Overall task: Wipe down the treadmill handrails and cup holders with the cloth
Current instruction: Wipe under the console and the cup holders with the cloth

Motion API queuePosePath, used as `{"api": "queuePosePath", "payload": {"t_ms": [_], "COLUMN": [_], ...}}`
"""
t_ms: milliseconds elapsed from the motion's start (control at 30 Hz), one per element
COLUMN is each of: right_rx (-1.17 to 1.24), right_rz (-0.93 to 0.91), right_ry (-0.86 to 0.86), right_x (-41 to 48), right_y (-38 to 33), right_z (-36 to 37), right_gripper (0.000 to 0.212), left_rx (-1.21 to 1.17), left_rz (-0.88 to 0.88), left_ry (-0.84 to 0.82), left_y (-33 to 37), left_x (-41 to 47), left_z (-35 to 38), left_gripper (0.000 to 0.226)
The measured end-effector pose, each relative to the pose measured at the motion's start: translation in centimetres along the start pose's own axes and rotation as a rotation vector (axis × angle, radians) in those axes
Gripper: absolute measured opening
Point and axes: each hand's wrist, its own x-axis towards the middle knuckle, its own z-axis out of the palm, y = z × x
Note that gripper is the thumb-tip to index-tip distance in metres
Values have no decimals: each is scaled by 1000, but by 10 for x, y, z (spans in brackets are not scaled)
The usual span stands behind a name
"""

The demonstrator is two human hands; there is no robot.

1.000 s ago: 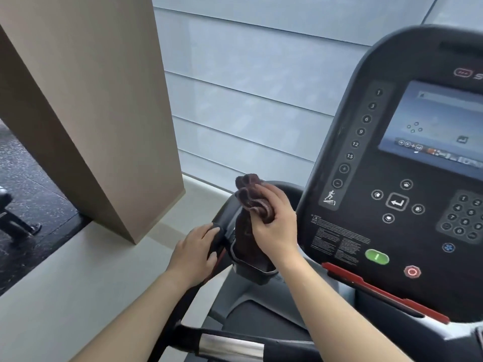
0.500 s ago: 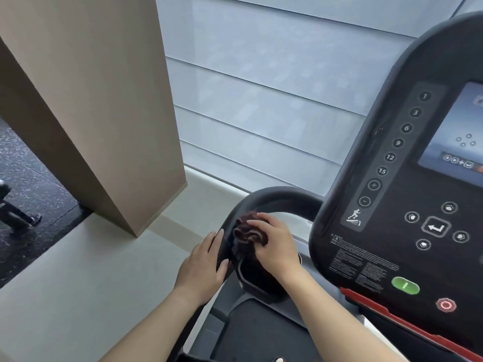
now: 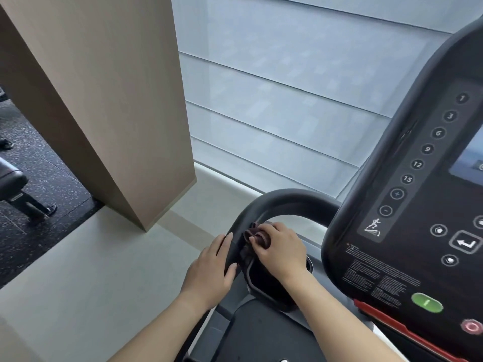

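Note:
A dark maroon cloth [image 3: 257,237] is bunched in my right hand [image 3: 281,250], pressed down at the top rim of the black cup holder [image 3: 264,286] on the treadmill's left side. The curved black handrail [image 3: 277,201] loops over and behind the cup holder. My left hand [image 3: 213,267] rests flat against the outer side of the handrail, fingers wrapped lightly on it. Most of the cup holder's inside is hidden by my right hand and the cloth.
The treadmill console [image 3: 418,205] with number buttons, a green start button [image 3: 426,302] and a red stop button [image 3: 471,326] rises at the right. A beige pillar [image 3: 109,100] stands left, with a pale ledge [image 3: 91,283] below and window blinds [image 3: 287,87] behind.
My right hand has pushed the cloth down from above the cup holder to its rim. The view has shifted left and closer. My left hand stays on the handrail.

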Motion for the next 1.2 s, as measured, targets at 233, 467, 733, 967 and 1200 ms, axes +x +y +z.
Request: {"api": "queuePosePath", "payload": {"t_ms": [233,467,733,967,1200], "right_rx": [80,79,317,356,144], "right_rz": [-32,-99,-138,-55,34], "right_ry": [16,27,270,348,242], "right_x": [0,-10,-27,-67,-87], "right_y": [16,4,-4,15,30], "right_z": [-9,-8,-70,-74,-57], "right_gripper": [28,24,21,20,30], "left_rx": [-2,-14,-2,-9,-11], "left_rz": [-4,-13,-32,-37,-45], "left_ry": [2,3,-5,-23,-34], "left_y": [0,0,1,5,7], "left_x": [0,0,0,0,-1], "left_z": [-1,-1,-4,-8,-11], "left_gripper": [64,63,64,62,61]}}
